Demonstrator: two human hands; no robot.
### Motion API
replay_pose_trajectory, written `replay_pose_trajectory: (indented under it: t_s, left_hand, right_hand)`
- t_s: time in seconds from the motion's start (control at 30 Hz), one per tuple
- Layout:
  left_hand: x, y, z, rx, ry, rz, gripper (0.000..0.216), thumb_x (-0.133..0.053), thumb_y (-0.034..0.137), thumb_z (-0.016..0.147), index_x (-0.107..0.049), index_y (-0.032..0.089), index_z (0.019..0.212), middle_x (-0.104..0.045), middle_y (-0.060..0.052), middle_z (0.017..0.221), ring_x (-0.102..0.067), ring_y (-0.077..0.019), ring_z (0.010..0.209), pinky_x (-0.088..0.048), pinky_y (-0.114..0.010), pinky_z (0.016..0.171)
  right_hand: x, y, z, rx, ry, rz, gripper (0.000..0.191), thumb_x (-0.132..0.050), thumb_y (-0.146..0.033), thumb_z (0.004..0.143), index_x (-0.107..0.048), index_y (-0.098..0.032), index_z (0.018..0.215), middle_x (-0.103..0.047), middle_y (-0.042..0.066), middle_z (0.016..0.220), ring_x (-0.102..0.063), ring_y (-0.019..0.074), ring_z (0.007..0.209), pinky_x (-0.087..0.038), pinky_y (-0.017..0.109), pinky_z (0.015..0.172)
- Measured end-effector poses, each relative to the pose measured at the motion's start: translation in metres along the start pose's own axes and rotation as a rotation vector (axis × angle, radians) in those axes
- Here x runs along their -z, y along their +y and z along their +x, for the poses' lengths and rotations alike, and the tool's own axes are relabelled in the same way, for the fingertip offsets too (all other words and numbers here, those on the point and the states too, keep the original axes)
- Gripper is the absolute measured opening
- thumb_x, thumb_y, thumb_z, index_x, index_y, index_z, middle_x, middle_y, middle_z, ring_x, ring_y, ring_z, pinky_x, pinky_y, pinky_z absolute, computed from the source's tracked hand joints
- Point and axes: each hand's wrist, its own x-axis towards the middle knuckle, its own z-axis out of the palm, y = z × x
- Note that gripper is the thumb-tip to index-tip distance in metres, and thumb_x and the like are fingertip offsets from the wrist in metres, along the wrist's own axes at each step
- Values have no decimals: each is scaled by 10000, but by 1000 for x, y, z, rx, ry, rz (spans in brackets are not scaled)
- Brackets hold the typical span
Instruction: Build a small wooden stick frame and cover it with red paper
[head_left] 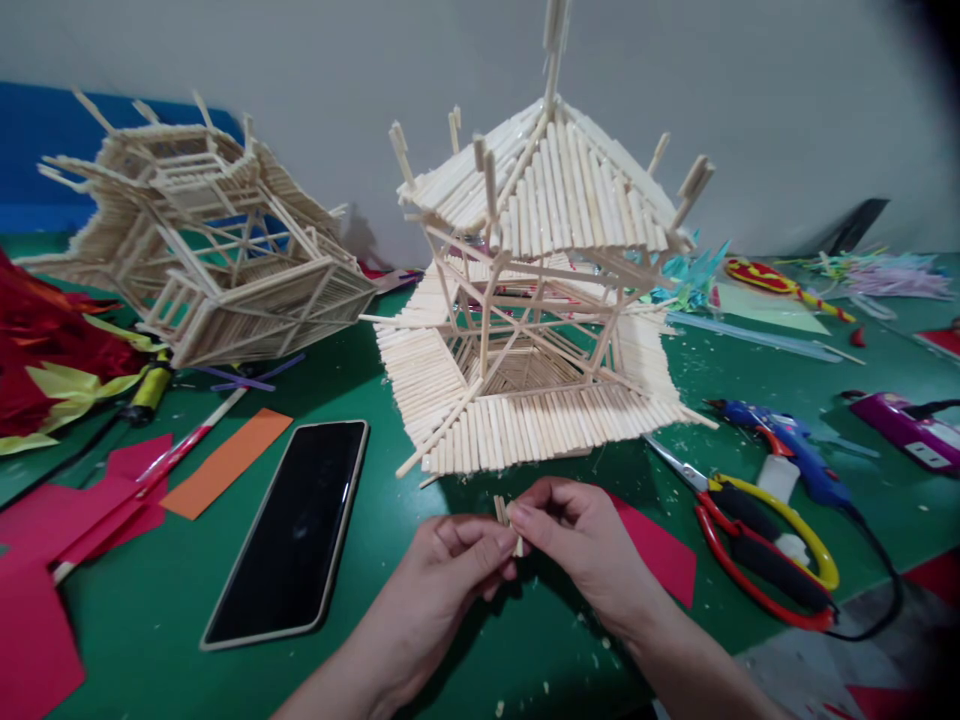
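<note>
My left hand (pixel 457 565) and my right hand (pixel 574 535) meet low in the middle of the view, both pinching a small bundle of short wooden sticks (pixel 508 520) between fingertips. Just beyond them stands a two-tiered pavilion model (pixel 536 290) built of pale sticks, upright on the green table (pixel 375 380), with a spire rising from its roof. A second stick model (pixel 202 250) lies tilted at the back left.
A black phone (pixel 292 530) lies left of my hands. Red-and-yellow scissors (pixel 757 545) and a blue glue gun (pixel 787 450) lie to the right, a purple device (pixel 907 430) further right. Red and orange paper pieces (pixel 225 460) and red foil (pixel 45 350) cover the left.
</note>
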Motion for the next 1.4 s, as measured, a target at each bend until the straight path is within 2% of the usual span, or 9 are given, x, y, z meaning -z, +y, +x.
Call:
replay_pose_trajectory:
  t_s: [0.37,0.6,0.73,0.83,0.97,1.17,1.4]
  left_hand:
    - [-1,0,-2,-15,19,73,166,-594,264,711,-659,134,632,-527,12,537,-387,-79,517,-285,-205,502]
    - [-2,1,-2,-68,20,183,177,-571,269,728,-668,140,657,-536,8,573,-388,-91,541,-298,-213,505]
    - [-4,3,-4,-124,26,237,117,-594,237,706,-691,189,750,-576,-6,672,-454,-121,624,-334,-221,540]
    - [-5,6,-6,-217,15,287,109,-603,209,694,-702,200,739,-578,-19,690,-488,-143,656,-366,-245,588]
    - [-7,9,-7,-319,-8,368,116,-595,192,693,-710,197,708,-560,-27,652,-504,-158,645,-384,-263,593]
    - [-6,9,-6,-275,28,296,106,-626,276,662,-702,213,702,-616,-37,691,-552,-180,682,-419,-280,614]
    - [-6,16,-4,-253,44,308,213,-633,381,626,-700,196,707,-617,-32,595,-541,-171,616,-414,-265,553]
  right_hand:
    - [-2,-1,-2,16,54,-98,168,-638,-314,630,-576,-158,635,-581,-23,570,-523,94,509,-427,222,507]
    - [-3,-3,-4,28,50,-93,166,-621,-304,648,-560,-156,606,-546,-32,536,-497,97,504,-392,226,504]
    - [0,2,-9,121,33,-200,120,-601,-267,681,-572,-163,629,-487,-45,523,-425,84,485,-339,208,465]
    - [2,5,-12,237,39,-281,94,-596,-246,694,-585,-171,639,-445,-46,547,-369,77,478,-305,202,439]
    - [4,5,-16,331,26,-317,56,-582,-224,711,-609,-181,687,-451,-24,601,-403,91,521,-328,209,462]
    - [8,6,-19,305,-43,-340,116,-569,-225,726,-630,-195,819,-502,16,701,-447,108,563,-359,221,481]
    - [6,5,-19,297,12,-376,92,-551,-245,740,-612,-178,726,-492,5,657,-435,107,552,-351,220,480]
